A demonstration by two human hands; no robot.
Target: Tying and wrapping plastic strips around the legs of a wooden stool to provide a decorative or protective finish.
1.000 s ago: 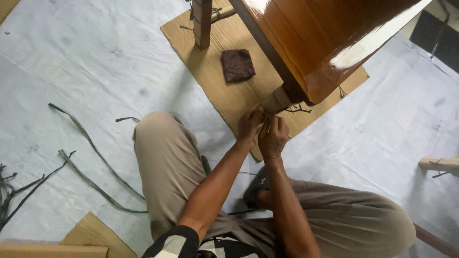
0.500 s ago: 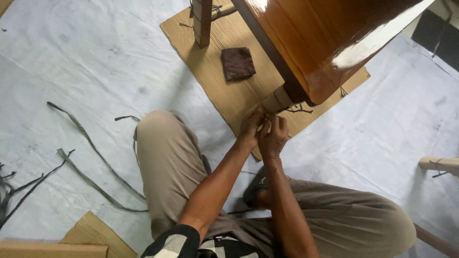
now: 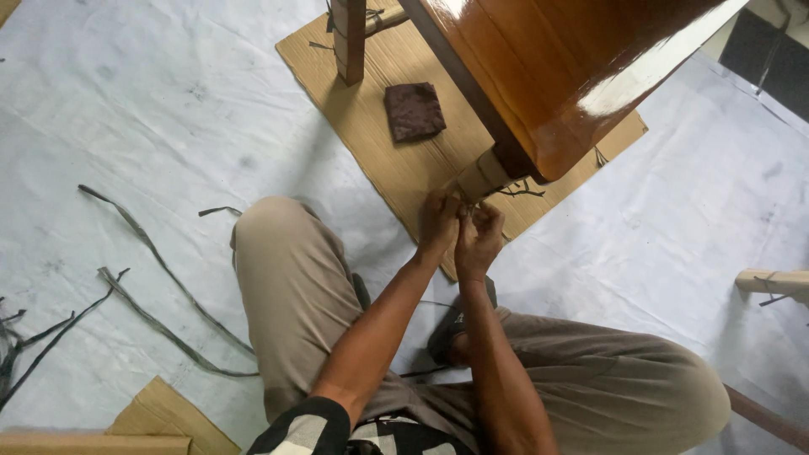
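Note:
I sit on the floor with both hands raised to the foot of a pale wooden table leg (image 3: 479, 175) under a glossy brown table top (image 3: 565, 76). My left hand (image 3: 438, 226) and my right hand (image 3: 480, 240) are pressed close together at the leg's lower end, fingers pinched on a thin dark strip (image 3: 465, 209) wrapped there. The strip is mostly hidden by my fingers. Dark loose ends (image 3: 522, 190) trail on the cardboard sheet (image 3: 379, 143) beside the leg.
A dark brown square pad (image 3: 414, 110) lies on the cardboard. A second table leg (image 3: 349, 38) stands at the back. Long dark strips (image 3: 143, 253) lie on the white floor sheet at left. More cardboard (image 3: 164, 417) sits bottom left; a wooden piece (image 3: 771, 282) at right.
My hands have stayed at the leg's foot, with only small finger movements on the strip. Nothing else has moved.

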